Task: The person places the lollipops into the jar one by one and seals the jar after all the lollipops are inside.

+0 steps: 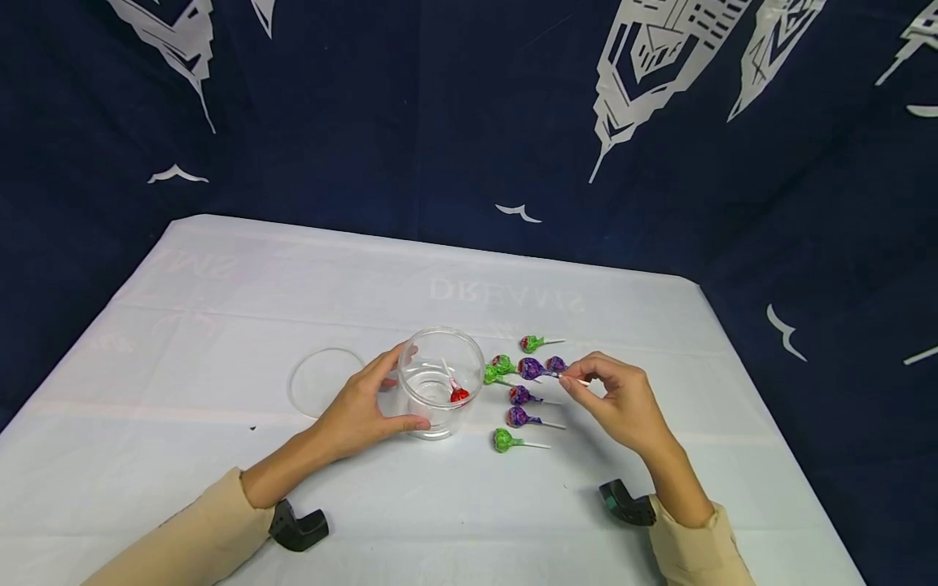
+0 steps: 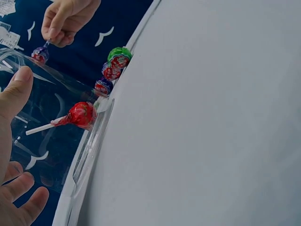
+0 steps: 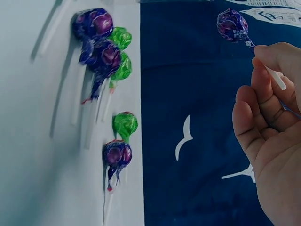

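Head view: soft, fairly even light; white tablecloth (image 1: 410, 521) bright, navy backdrop (image 1: 410, 122) dark, its pale print crisp. Diffuse shadow on cloth by right hand (image 1: 619, 399). Thin highlights along rim of clear jar (image 1: 428, 384); lettering (image 1: 506, 295) on cloth faint, low in contrast. Exact light source hard to place. Left wrist view: dimmer, cloth flat grey, pale glints on jar. Right wrist view: cool bluish cast; lollipops (image 3: 106, 59) on cloth soft-edged, blurred stick shadows to left; raised purple lollipop (image 3: 232, 25) sharper.
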Available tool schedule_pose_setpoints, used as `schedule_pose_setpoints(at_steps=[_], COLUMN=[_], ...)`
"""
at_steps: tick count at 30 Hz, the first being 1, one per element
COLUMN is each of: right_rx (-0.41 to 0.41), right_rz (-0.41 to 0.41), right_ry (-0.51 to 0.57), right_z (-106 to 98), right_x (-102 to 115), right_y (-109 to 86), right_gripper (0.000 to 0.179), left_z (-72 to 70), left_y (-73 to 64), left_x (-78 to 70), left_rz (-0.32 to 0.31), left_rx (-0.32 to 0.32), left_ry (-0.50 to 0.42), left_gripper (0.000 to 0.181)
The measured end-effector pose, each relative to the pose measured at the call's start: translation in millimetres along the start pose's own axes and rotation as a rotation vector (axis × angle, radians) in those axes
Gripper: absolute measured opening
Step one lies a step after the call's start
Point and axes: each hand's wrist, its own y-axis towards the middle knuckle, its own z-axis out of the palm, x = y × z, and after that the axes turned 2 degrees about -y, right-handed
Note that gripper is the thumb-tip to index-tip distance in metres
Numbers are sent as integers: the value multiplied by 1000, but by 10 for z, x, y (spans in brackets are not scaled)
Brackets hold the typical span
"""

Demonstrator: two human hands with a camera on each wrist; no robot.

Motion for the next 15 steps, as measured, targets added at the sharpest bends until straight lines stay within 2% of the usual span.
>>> schedule_pose_setpoints(at_steps=[15], right_rx=[15], right_rz=[-57], right_ry=[101], right_z=[61], right_x=[132], right_y=[197], right_gripper=[25], left_z=[0], left_y=[0], left_x=[-2], left_rz=[4], left_rx=[-1], left_ry=[12], left_gripper=[100])
